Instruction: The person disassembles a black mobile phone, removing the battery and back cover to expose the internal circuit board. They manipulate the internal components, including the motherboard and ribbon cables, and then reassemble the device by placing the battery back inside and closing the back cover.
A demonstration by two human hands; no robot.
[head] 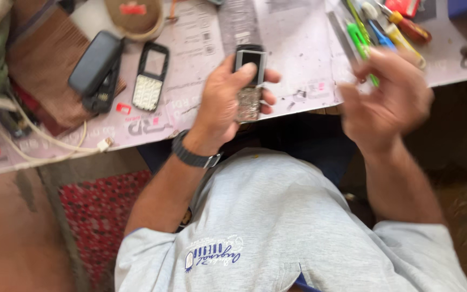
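My left hand (222, 103), with a black watch on its wrist, grips a small bar phone (249, 75) upright above the table's edge. The phone's dark screen faces me, my thumb rests beside it, and its lower half looks stripped to a bare board. My right hand (387, 94) hovers blurred to the right, fingers apart and holding nothing that I can make out. It is just below a green-handled tool (359, 38) and some screwdrivers (404, 27).
A phone front cover with a white keypad (149, 78) and a black phone shell (95, 65) lie on the pale printed table sheet (298, 48). A white cable (55, 146) trails at left. A red patterned mat (101, 216) lies below.
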